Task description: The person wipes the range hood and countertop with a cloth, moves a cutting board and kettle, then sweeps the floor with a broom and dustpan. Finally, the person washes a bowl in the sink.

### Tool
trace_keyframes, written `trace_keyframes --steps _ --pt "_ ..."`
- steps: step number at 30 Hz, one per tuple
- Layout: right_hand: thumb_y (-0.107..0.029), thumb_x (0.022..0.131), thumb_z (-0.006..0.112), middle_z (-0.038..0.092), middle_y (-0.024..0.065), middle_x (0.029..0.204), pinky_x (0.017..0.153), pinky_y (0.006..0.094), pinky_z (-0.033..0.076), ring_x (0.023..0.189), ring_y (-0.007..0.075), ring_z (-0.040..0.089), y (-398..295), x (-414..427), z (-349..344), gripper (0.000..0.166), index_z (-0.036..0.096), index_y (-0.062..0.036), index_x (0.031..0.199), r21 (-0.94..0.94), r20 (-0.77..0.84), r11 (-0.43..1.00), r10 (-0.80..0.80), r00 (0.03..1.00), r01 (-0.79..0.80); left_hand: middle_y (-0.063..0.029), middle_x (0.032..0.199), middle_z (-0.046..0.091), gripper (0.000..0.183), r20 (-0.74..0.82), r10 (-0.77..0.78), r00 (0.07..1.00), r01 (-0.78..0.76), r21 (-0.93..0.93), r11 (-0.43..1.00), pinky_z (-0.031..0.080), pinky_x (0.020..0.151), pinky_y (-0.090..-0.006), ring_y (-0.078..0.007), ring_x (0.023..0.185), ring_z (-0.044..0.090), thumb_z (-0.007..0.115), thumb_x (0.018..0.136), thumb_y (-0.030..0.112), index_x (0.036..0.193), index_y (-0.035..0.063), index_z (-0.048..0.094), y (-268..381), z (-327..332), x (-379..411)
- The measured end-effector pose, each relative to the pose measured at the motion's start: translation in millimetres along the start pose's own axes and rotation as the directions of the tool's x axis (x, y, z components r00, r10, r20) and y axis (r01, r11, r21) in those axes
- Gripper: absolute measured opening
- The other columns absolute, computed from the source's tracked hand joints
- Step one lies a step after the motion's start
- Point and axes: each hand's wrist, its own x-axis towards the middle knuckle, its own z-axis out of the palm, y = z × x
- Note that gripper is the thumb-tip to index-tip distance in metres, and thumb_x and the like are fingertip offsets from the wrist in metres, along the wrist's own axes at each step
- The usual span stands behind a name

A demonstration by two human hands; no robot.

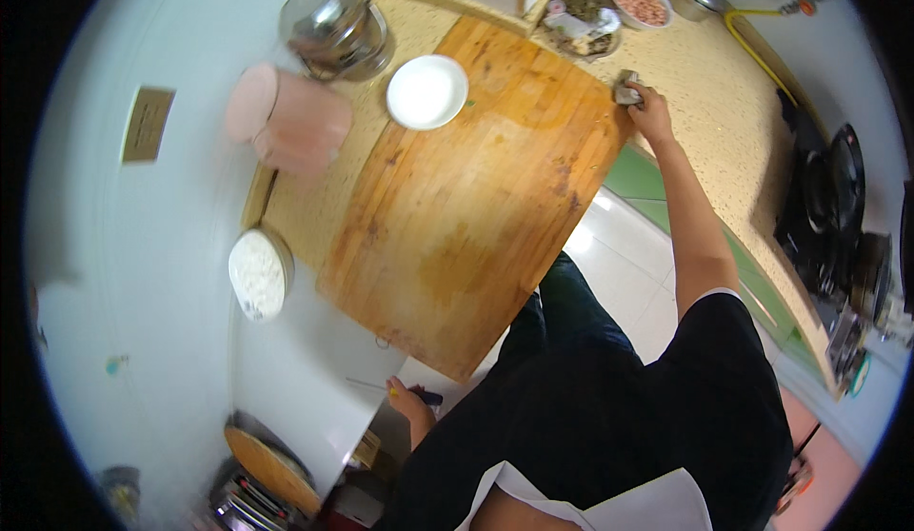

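My right hand [650, 113] is closed around a crumpled greyish cloth [627, 90] at the far right corner of a large wooden cutting board [471, 195]. Damp-looking darker patches mark the board's surface. Low on the left, my left hand [408, 401] grips a thin tool with a dark handle [431, 397]; its slim shaft points left, and its exact kind is unclear. That hand is beside the board's near left corner, above the edge of a white surface [321, 360]. A white bowl [427, 93] sits on the board's far left edge.
A pink lidded container [303, 120] and a shiny metal pot [335, 28] stand left of the board. An oval white-filled container [258, 274] is nearer. On the speckled counter [707, 110] are a bowl of pinkish pieces [640, 3], bagged food [582, 24] and black pans [821, 188].
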Motion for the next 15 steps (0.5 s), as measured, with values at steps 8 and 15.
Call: trace_keyframes --steps 8,15 --pt "-0.010 0.064 0.055 0.055 0.0069 0.101 0.079 0.0395 0.043 0.093 0.0282 0.050 -38.4 -5.0 -2.7 0.040 0.057 -0.0220 0.103 -0.315 0.033 0.949 0.004 0.999 0.006 -0.0109 0.075 0.056 0.039 0.298 -0.016 0.954 0.021 -0.011 1.000 0.040 0.039 -0.0252 -0.0143 0.042 0.049 0.049 0.084 0.033 0.094 -0.0039 0.050 -12.7 14.2 -25.1" --pt "-0.005 0.061 0.066 0.049 0.0150 0.108 0.087 0.0356 0.037 0.100 0.0339 0.045 -181.1 -29.0 48.9 0.050 0.047 -0.0055 0.108 0.233 -0.166 0.911 -0.307 0.937 0.339 -0.0081 0.052 0.050 0.038 0.341 -0.096 0.935 0.094 0.024 0.995 0.040 0.038 -0.0253 -0.0149 0.040 0.048 0.050 0.084 0.033 0.091 -0.0041 0.051 -13.1 25.1 -40.6"
